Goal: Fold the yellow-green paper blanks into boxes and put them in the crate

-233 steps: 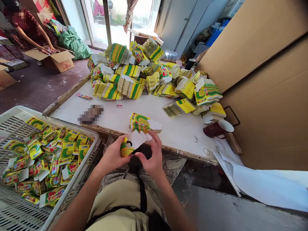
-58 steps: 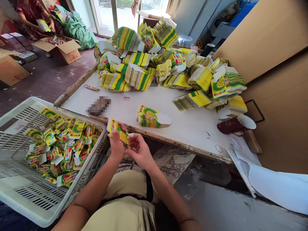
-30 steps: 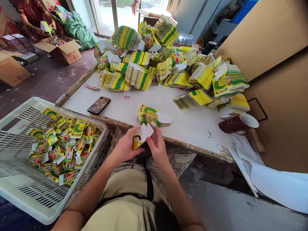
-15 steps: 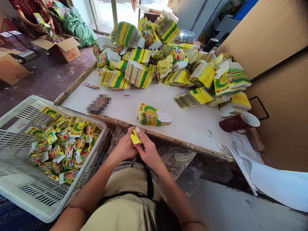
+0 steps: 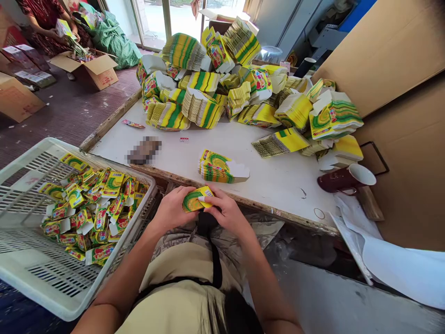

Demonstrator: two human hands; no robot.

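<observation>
The left hand (image 5: 174, 209) and the right hand (image 5: 226, 211) are holding one small yellow-green box (image 5: 196, 199) of thin printed cardboard between them, in front of the near wooden edge of the table (image 5: 271, 176). Each grip is narrow, with fingers pressing on the flat box. Just beyond, a stack of flat cartons (image 5: 217, 167) is lying on the smooth white top, its edges making fine layers. At the left, a slotted plastic basket (image 5: 149, 185) is holding many similar small boxes (image 5: 100, 218). A glossy dark mug (image 5: 333, 180) is lying tilted at the right.
</observation>
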